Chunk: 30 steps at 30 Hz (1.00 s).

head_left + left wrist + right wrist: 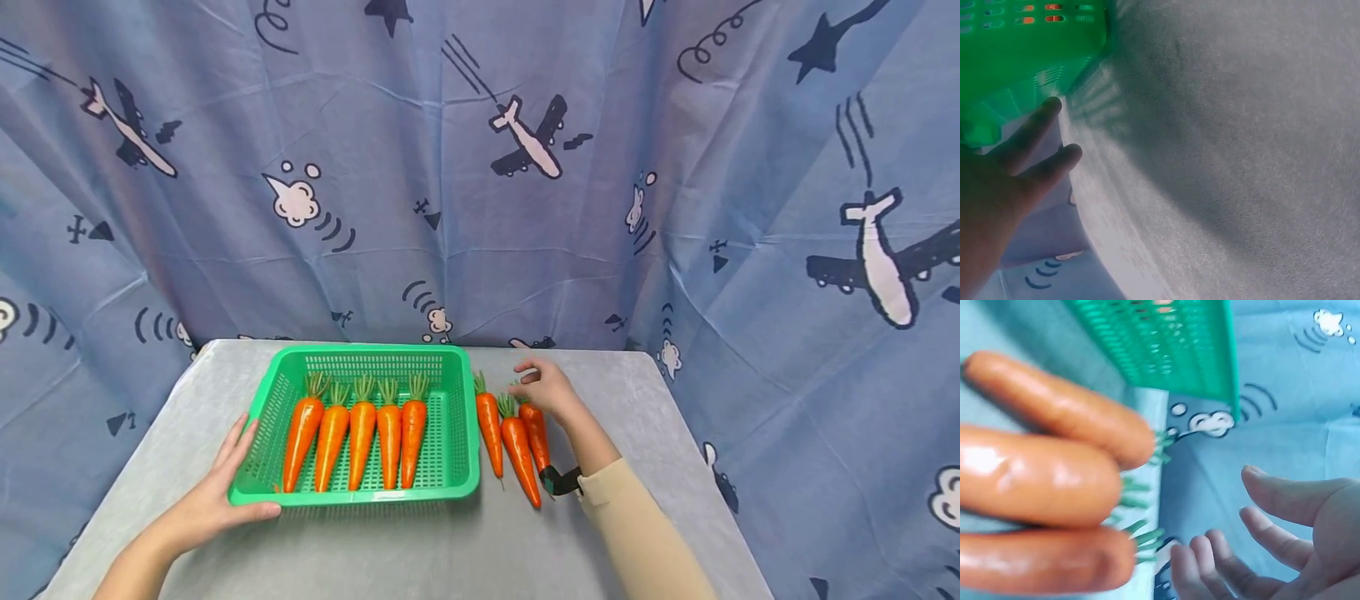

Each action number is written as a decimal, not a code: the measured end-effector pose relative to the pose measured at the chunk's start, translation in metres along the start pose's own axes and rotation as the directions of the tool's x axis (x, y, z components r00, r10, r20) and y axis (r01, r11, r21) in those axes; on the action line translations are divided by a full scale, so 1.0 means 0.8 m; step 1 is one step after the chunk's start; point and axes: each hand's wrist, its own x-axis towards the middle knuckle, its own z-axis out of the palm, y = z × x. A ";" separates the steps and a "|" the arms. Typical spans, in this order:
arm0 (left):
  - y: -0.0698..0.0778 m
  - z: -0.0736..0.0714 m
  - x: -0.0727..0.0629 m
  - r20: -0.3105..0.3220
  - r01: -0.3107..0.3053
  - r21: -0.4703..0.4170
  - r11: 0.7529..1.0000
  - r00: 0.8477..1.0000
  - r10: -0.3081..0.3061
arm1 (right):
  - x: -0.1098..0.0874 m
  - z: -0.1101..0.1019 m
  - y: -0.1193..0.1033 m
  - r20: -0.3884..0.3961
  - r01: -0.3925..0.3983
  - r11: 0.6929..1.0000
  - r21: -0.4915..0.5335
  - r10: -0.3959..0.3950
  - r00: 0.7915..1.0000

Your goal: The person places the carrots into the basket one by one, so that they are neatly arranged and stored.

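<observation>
A green plastic basket [360, 498] with slotted walls stands on the table, holding several carrots [362, 433] side by side, green tops towards the back. My left hand [213, 500] rests at its front left corner, fingers spread along the side wall and thumb at the front rim. To the basket's right lie three more carrots [519, 450], tops also at the back. Over their green tops hovers my right hand [546, 388], fingers loosely bent and thumb apart. In the right wrist view nothing sits between those fingers [1272, 537], and the three carrots [1041, 478] lie beside the hand.
The table [420, 550] has a pale grey cover. Behind it and along both sides hangs a blue curtain [450, 208] printed with planes and clouds. A black strap [561, 481] at the right wrist overlaps the rightmost carrot's tip in the head view.
</observation>
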 end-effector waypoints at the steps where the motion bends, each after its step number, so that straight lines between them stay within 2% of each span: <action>1: -0.001 0.001 -0.001 -0.002 -0.002 0.002 1.000 1.000 0.002 | -0.001 -0.001 0.007 -0.001 -0.010 1.000 -0.023 0.010 1.000; 7: -0.003 0.004 -0.002 -0.011 -0.018 -0.002 1.000 1.000 0.018 | -0.008 -0.002 0.044 0.022 -0.079 0.985 -0.154 0.083 0.996; 15: -0.005 0.002 0.000 -0.010 -0.023 -0.017 1.000 1.000 0.022 | -0.008 0.006 0.075 0.120 -0.102 0.991 -0.082 0.111 0.987; 23: -0.006 0.000 0.000 -0.008 -0.021 -0.014 1.000 1.000 0.021 | -0.008 0.003 0.080 0.078 -0.105 0.993 -0.045 0.108 0.991; 30: -0.008 0.002 0.000 -0.012 -0.022 -0.020 1.000 1.000 0.022 | -0.009 -0.017 0.061 0.038 -0.064 0.997 0.050 0.062 0.997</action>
